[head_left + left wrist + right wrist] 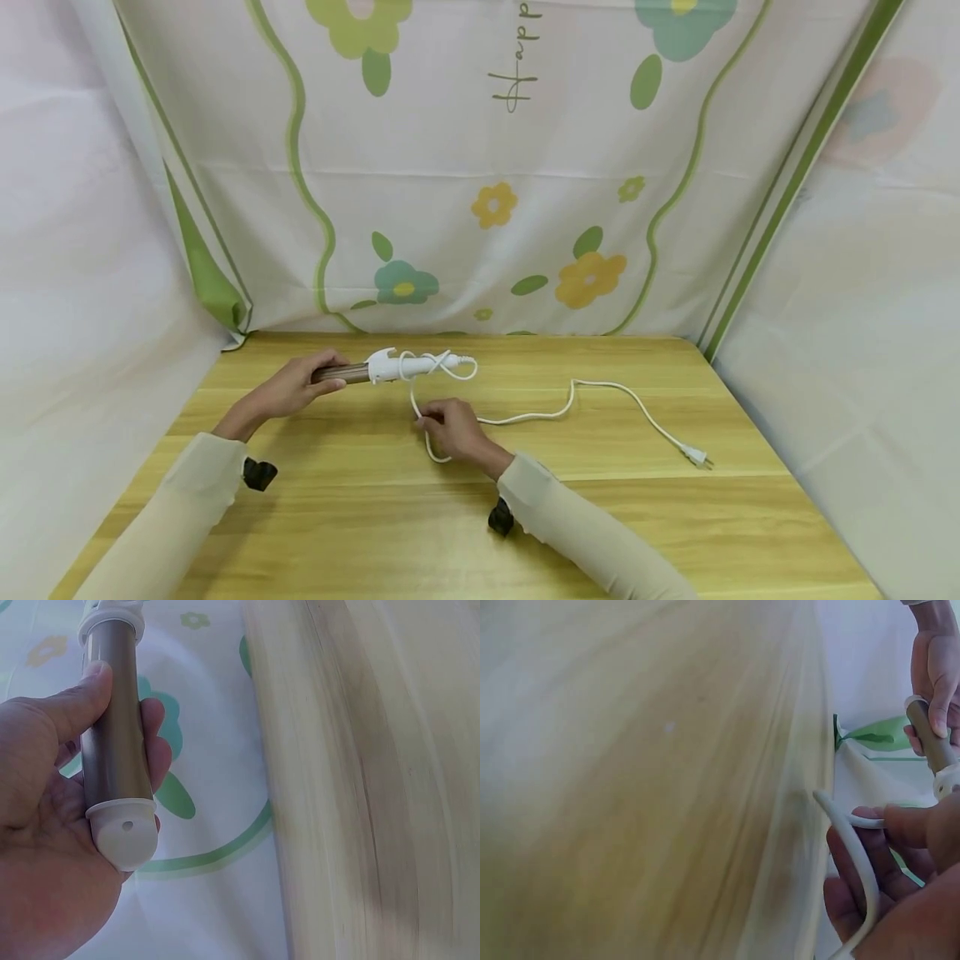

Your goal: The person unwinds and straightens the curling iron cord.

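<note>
My left hand grips a curling iron by its brown barrel, thumb on one side and fingers curled round the other. The white end cap of the barrel shows near the palm. The curling iron's white handle points right, with loops of white power cord lying round it. Just below the handle, my right hand pinches the cord between thumb and fingers. One bend of it passes across the fingers in the right wrist view.
The cord runs right over the wooden table to a two-pin plug near the right side. A floral cloth hangs behind the table, with pale cloth on both sides. Each wrist carries a small black device.
</note>
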A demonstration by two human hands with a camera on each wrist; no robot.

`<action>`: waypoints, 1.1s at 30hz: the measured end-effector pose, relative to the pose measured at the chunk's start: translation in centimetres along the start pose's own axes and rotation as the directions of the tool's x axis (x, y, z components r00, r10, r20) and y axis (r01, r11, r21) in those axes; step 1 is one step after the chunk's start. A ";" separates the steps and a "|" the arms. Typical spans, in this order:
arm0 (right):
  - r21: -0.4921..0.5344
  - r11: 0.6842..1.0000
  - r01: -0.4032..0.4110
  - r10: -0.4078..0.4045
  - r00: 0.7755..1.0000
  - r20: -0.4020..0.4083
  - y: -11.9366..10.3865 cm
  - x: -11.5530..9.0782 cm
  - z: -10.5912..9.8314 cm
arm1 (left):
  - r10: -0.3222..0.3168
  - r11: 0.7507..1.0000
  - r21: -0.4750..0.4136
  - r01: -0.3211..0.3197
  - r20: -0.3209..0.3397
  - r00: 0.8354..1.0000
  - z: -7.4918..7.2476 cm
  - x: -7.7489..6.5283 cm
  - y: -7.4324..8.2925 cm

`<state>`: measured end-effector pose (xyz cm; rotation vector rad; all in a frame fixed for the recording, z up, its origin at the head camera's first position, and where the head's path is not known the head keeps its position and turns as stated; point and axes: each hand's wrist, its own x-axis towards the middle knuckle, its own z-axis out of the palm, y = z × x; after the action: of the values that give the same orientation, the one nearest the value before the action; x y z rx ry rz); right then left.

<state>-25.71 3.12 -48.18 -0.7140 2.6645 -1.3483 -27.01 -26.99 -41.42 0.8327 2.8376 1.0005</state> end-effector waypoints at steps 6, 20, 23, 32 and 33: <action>0.098 0.994 -0.054 0.057 0.998 -0.028 0.6 0.1 -1.1 | -0.003 1.000 -0.013 0.003 0.004 1.000 -0.3 -0.1 0.1; 0.141 0.984 -0.106 0.128 0.979 -0.157 1.4 1.3 -5.3 | -0.028 0.999 -0.025 0.028 0.023 0.999 -0.9 -0.6 0.0; 0.162 0.981 -0.102 0.133 0.972 -0.195 1.6 1.5 -6.1 | -0.023 0.999 -0.022 0.024 0.016 1.000 -0.9 -0.7 -0.2; 0.115 0.993 -0.012 0.048 0.949 -0.312 1.4 1.3 -8.2 | -0.036 0.999 0.009 0.036 -0.009 0.999 -1.0 -1.0 -0.9; 0.104 0.995 0.000 0.032 0.950 -0.311 1.4 1.2 -8.5 | -0.035 0.999 0.011 0.035 -0.012 0.999 -1.0 -1.1 -1.0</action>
<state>-29.57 9.61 -43.85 -0.5023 2.7955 -1.7096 -26.75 -28.73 -41.33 0.7780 2.8596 0.9890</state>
